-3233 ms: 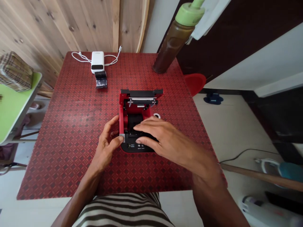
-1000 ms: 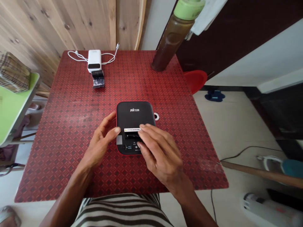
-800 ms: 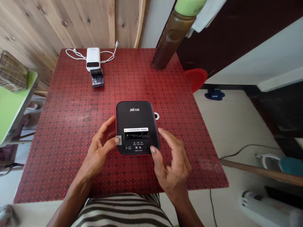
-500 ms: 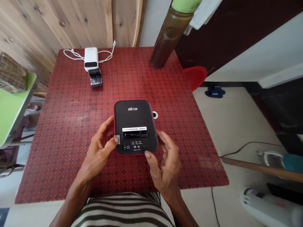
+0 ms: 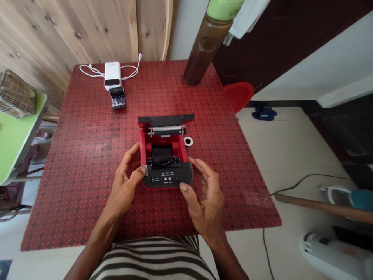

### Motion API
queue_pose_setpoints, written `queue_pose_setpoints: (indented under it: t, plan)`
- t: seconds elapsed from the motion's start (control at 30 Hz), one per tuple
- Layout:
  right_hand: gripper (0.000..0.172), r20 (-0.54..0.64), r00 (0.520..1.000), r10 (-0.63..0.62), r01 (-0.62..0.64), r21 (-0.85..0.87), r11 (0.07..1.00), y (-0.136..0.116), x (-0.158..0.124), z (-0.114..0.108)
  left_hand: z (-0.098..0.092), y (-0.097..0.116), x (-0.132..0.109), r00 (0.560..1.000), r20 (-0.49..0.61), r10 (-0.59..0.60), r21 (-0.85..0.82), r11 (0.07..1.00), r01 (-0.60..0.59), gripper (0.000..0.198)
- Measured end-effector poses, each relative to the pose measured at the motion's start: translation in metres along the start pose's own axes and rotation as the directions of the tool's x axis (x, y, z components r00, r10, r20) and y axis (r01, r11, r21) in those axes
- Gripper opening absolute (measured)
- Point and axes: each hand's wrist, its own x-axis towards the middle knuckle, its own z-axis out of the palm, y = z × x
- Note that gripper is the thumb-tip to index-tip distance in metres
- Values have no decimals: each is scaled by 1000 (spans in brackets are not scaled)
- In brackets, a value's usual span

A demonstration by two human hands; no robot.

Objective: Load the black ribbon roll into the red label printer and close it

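A black and red receipt printer (image 5: 186, 171) sits on the table in front of me with its lid (image 5: 166, 119) raised. Inside its red bay lies a black roll-like piece (image 5: 162, 154); its exact kind I cannot make out. My left hand (image 5: 125, 182) grips the printer's left side, thumb pressed on the grey latch button (image 5: 144, 170) and fingers along the edge. My right hand (image 5: 205, 198) holds the front right corner, its thumb at the front and its fingers by the right side. Just beyond the right wall is a small white roll (image 5: 188, 141) with a dark centre.
A white power bank (image 5: 112, 75) with a cable and a black strip (image 5: 117, 98) lie at the back left of the red patterned table (image 5: 87, 155). A tall brown bottle (image 5: 201, 50) with a green lid stands at the back right. A red stool (image 5: 240, 95) is beyond.
The printer's lid has swung up and back, baring the red bay and the black piece inside. Both hands have stayed on the printer. The view has shifted slightly.
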Motion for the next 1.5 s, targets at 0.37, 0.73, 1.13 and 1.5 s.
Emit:
queue_pose_setpoints:
  t: [0.37, 0.73, 1.13, 1.5]
  plan:
    - [26, 712, 675, -191, 472, -217, 855, -36, 131, 17, -8, -17, 2, 997, 36, 69, -71, 995, -66, 58]
    - [26, 873, 487, -9, 593, -323, 738, -47, 152, 41, -10, -14, 4, 999, 32, 37, -100, 994, -34, 58]
    - [11, 452, 775, -441, 585, -253, 770, -58, 119, -20, -6, -9, 3, 1000, -20, 0, -61, 998, -2, 54]
    - [35, -124, 948, 293, -283, 89, 955, 27, 39, -55, -12, -14, 1, 996, 81, 39, -119, 992, -29, 65]
